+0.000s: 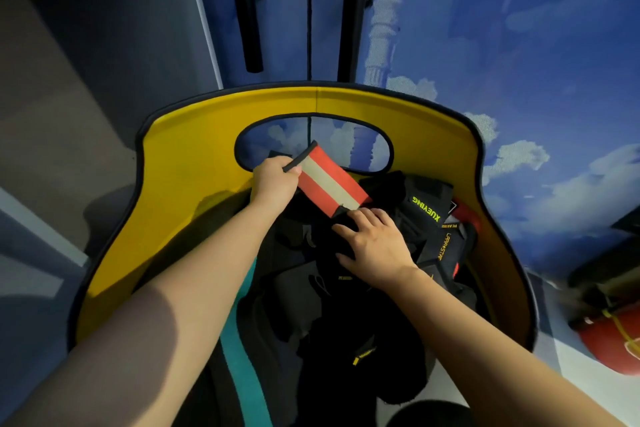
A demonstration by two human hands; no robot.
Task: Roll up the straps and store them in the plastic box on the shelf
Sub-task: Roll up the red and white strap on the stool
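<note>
Holding one end of the orange and cream strap point(329, 184), the left hand point(275, 182) has its fingers curled around the black edge at the upper end, in front of the oval handle hole of the yellow basket point(194, 163). The strap runs tight and slanted from this hand down to the right hand point(374, 246). The right hand lies with nearly straight fingers on the pile of black straps point(346, 288) in the basket, pressing on the dark part where the lower end of the coloured strap goes into the pile; it does not grip anything, as far as I can see.

The strap looks like a flat woven band: light, soft, easy to bend, not fragile. I think it will roll without force, but it will also unroll by itself if nobody holds it. A good place to take it is the bound black end, because this end is a little stiffer and can start the roll. The lower end seems joined or tangled with the pile, so it probably needs to be freed first. The black straps with yellow-green letters point(427, 211) lie just beside the right hand. The plastic box and the shelf are not in view.
</note>
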